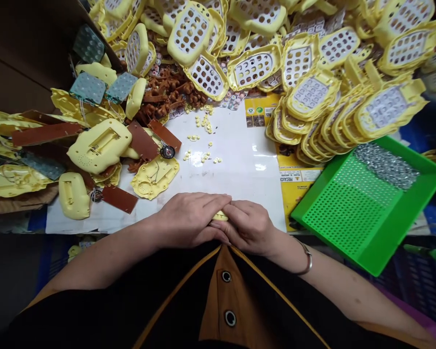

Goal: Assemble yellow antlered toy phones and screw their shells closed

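Note:
Both my hands are closed together at the front edge of the table around a pale yellow plastic part (220, 216). Only a small strip of it shows between the fingers, so its full shape is hidden. My left hand (189, 215) wraps over it from the left, and my right hand (252, 225) grips it from the other side. Just ahead on the white sheet (232, 165) lie several tiny yellow pieces (205, 121). A yellow back shell (155, 178) with wires inside rests to the left of my hands.
Yellow front shells (308, 94) with keypad holes are heaped at the back and stacked on the right. A green perforated tray (341, 232) of small screws (387, 166) juts over the front edge. Circuit boards (119, 198), a speaker (167, 151) and brown parts (172, 92) crowd the left.

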Available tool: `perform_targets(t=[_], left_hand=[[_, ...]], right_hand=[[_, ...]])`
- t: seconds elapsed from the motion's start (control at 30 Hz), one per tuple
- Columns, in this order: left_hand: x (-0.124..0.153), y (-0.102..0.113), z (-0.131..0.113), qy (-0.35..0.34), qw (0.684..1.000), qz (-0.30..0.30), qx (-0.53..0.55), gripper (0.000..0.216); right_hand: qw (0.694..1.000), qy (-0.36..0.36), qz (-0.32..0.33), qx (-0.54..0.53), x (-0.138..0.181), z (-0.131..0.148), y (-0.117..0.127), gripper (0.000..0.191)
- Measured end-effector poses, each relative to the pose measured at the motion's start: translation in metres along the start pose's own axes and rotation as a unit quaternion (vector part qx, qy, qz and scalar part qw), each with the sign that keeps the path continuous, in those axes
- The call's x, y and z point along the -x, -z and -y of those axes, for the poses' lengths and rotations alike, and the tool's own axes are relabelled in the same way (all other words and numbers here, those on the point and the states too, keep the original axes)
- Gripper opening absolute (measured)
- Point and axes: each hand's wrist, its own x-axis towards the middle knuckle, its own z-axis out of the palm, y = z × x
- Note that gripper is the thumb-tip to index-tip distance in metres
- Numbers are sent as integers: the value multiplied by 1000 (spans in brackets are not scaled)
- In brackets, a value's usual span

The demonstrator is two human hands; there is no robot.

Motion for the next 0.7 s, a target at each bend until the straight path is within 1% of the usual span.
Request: perform_targets(t=[0.1,0.17,0.33,0.4,0.47,0.5,0.57,0.6,0.63,0.67,0.7], left_hand=[[0,-3,-3,15,998,-53,-16,50],[2,-6,-7,15,996,-78,-30,49],[5,-10,-9,13,997,-74,-16,48],[5,-8,-7,7,997,-71,-14,50],[6,-4,-4,16,999,-43,-10,56],[6,0,-3,37,999,-18,-10,61],[7,8,-2,106,993,39,-17,67],[7,11,-2,144,988,53,-17,65],[7,14,-2,178,983,49,-11,60],[7,15,-3,205,979,22,3,55],[6,15,-4,228,973,-26,21,51]], right_hand=[[1000,13,-23,-11,-2,-2,-2,25],[999,27,-38,-12,-3,-3,-4,26],[998,51,-44,3,-1,-1,-9,27],[998,46,-42,-3,1,0,-9,25],[999,25,-33,-6,0,-1,-7,21],[999,17,-28,-8,-1,-1,-4,18],[999,22,-23,-21,-6,-3,3,14],[999,33,-28,-29,-10,-4,8,17],[998,41,-46,-33,-13,-5,12,26],[996,37,-78,-33,-17,-5,15,37],[992,16,-122,-34,-21,-5,17,48]])
